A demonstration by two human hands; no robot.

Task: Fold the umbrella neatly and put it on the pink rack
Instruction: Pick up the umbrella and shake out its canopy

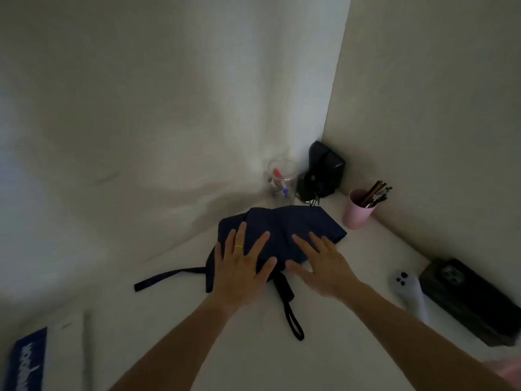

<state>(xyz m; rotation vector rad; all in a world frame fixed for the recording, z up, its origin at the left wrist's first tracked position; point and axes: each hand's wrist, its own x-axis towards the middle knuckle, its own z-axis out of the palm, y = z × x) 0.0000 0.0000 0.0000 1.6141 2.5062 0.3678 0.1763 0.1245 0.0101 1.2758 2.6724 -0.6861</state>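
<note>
Navy fabric of the umbrella point(282, 235) lies collapsed in a loose heap on the white table point(225, 348), just below frame centre. I've got both hands flat on it, palms down, nothing gripped. Left hand point(242, 269) is spread wide, fingers fanned over the left part of the canopy, yellow ring point(238, 246) on one finger. Right hand point(321, 266) is also splayed, lying on the right part, fingers pointing toward the upper left.

One dark closure strap point(169, 277) trails out left from the cloth across the table. A black wrist loop point(293, 317) runs down from under the hands toward lower centre.

Behind the umbrella, in the wall corner: a clear jar point(282, 179) with small coloured bits inside, next to it a black device point(324, 170). Right of those, a pink cup point(356, 210) holding pencils, close to the umbrella's right edge but apart from it.

Right side of frame: a pale phone point(406, 289) lying camera side up, beside a dark phone point(465, 297) against the wall. Lower left corner: a blue label with white lettering point(26, 362), unreadable. Lighting is dim, frame slightly blurred.
</note>
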